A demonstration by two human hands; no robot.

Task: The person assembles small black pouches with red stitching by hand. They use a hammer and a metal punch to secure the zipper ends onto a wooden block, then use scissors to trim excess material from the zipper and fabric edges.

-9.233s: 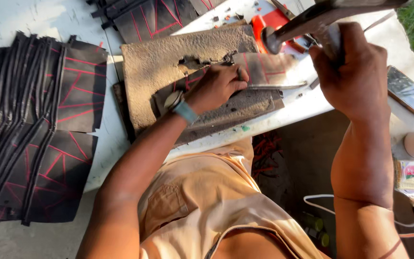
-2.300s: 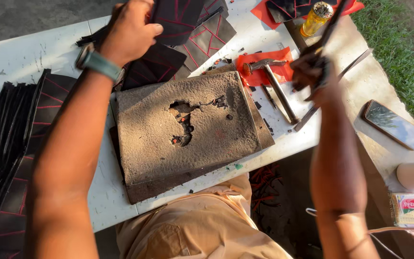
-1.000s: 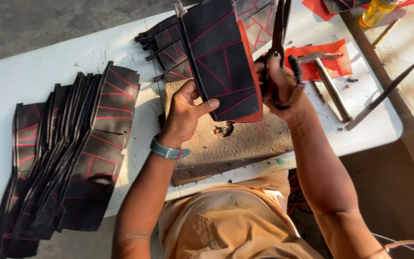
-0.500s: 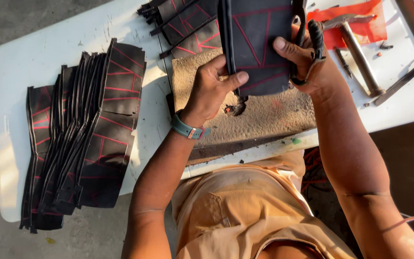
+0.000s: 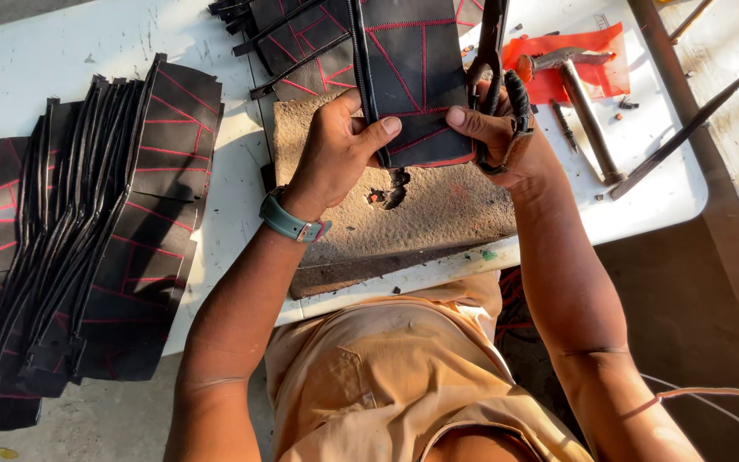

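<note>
A black leather panel (image 5: 412,77) with red stitching and a zipper along its left edge is held up over a worn brown work block (image 5: 438,210). My left hand (image 5: 335,150) grips the panel's lower left corner by the zipper, thumb on top. My right hand (image 5: 493,133) pinches the panel's lower right corner while also holding a pair of black scissors (image 5: 491,51), fingers through the handles. A teal watch sits on my left wrist.
A fanned stack of similar black panels (image 5: 87,239) lies on the white table (image 5: 36,60) at left. More panels (image 5: 301,34) lie behind the block. A hammer (image 5: 583,94) rests on a red cloth (image 5: 605,56) at right, near a long metal rod (image 5: 686,133).
Over the last second both hands have drawn the panel down and closer over the block. Earlier, my left hand reached to the far pile and my right held a tool.
</note>
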